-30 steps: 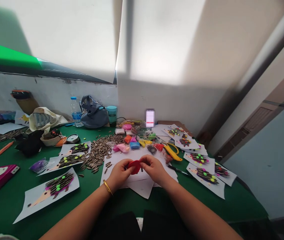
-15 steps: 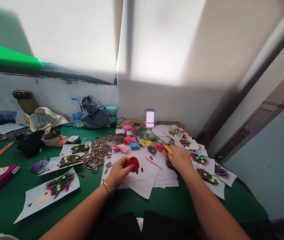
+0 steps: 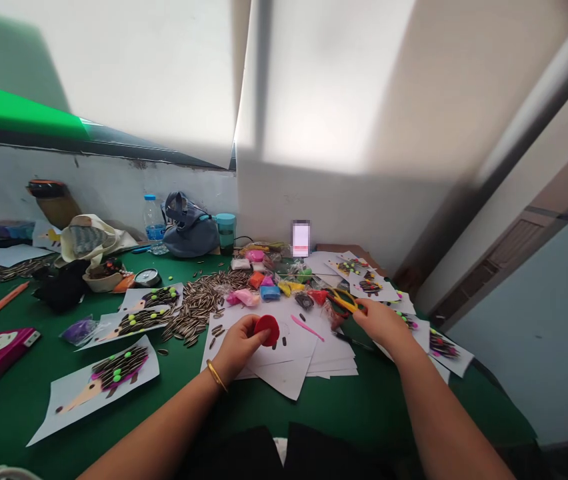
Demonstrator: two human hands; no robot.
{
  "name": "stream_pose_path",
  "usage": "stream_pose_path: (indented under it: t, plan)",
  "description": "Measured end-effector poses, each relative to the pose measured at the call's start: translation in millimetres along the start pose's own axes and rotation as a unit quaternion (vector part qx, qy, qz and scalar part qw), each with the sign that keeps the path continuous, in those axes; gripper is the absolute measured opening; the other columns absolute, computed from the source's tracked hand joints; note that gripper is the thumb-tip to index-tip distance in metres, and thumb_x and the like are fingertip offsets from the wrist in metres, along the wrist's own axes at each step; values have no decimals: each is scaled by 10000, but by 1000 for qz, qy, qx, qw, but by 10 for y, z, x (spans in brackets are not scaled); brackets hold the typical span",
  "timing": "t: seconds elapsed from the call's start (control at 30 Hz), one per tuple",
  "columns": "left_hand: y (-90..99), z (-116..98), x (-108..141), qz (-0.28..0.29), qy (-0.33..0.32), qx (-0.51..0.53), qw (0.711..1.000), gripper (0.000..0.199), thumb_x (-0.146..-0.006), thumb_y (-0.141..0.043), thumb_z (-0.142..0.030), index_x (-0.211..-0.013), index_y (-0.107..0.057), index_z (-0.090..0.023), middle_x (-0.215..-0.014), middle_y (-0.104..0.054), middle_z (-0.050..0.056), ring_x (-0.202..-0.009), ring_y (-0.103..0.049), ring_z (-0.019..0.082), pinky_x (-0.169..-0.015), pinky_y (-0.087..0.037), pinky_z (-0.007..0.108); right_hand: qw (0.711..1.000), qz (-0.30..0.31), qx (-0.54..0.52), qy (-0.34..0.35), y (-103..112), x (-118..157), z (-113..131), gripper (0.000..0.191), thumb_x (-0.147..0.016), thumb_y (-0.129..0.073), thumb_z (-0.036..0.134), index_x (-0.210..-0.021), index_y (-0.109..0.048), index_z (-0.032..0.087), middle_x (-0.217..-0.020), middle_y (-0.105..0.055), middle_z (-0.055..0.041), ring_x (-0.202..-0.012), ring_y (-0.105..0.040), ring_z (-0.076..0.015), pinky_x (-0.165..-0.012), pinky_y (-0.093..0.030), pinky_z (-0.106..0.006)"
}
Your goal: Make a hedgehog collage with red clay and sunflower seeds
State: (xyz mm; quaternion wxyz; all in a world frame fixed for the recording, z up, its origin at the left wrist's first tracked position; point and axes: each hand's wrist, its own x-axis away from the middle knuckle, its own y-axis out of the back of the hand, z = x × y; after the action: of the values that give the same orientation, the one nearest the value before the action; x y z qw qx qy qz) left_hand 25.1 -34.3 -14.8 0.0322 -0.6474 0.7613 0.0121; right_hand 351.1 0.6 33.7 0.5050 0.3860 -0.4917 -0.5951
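My left hand point(image 3: 244, 341) pinches a flat red clay disc point(image 3: 267, 331) above white paper sheets point(image 3: 284, 373). On the top sheet, small dark pieces lie just below the disc, and a pink modelling tool point(image 3: 307, 327) rests to its right. My right hand point(image 3: 380, 321) is closed on the yellow handle of what look like scissors point(image 3: 345, 301), beside the bagged clay; their blades are hard to make out. Under that hand lies a dark, thin tool point(image 3: 355, 341).
A heap of sunflower seeds point(image 3: 199, 301) lies left of the paper. Hedgehog pictures point(image 3: 109, 380) flank it on both sides. Bagged coloured clay point(image 3: 270, 292), a phone point(image 3: 301, 239), a teal cup point(image 3: 225, 233), a blue bag point(image 3: 190, 230) and a bottle point(image 3: 154, 227) stand behind.
My right hand has moved a little to the right, lifting the yellow-handled scissors from beside the clay bags. The dark thin tool now shows below it. My left hand keeps the red disc in place.
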Motion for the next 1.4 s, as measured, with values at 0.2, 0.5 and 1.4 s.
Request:
stream_pose_path:
  t: [0.2,0.5,1.4]
  plan:
    - [-18,-10,5,1,1,-11,1000,267,-709,-709,-355,-844,-580,-164,-779,-701,34,-710,-654,182,-673,-488,299,997,45,-63,23,29,279,-147,437,-858,-463,338,-1269,-577,241,-930,-700,-49,-718,-620,-190,-531,-319,-252]
    - [-10,-7,-1,-5,-5,-7,1000,249,-702,-707,-345,-828,-584,-169,-769,-698,26,-705,-660,187,-665,-491,298,990,98,-1,97,-54,161,-278,312,-834,-559,476,-1019,-690,263,-992,-697,-60,-799,-637,-217,-578,-357,-263]
    - [9,36,-19,-9,-4,2,1000,287,-681,-734,-364,-818,-593,-155,-773,-678,39,-711,-639,187,-655,-471,289,984,80,146,67,-285,-1147,710,616,-772,-646,402,-1329,-441,234,-1220,-619,-131,-1056,-619,-276,-775,-484,-329]
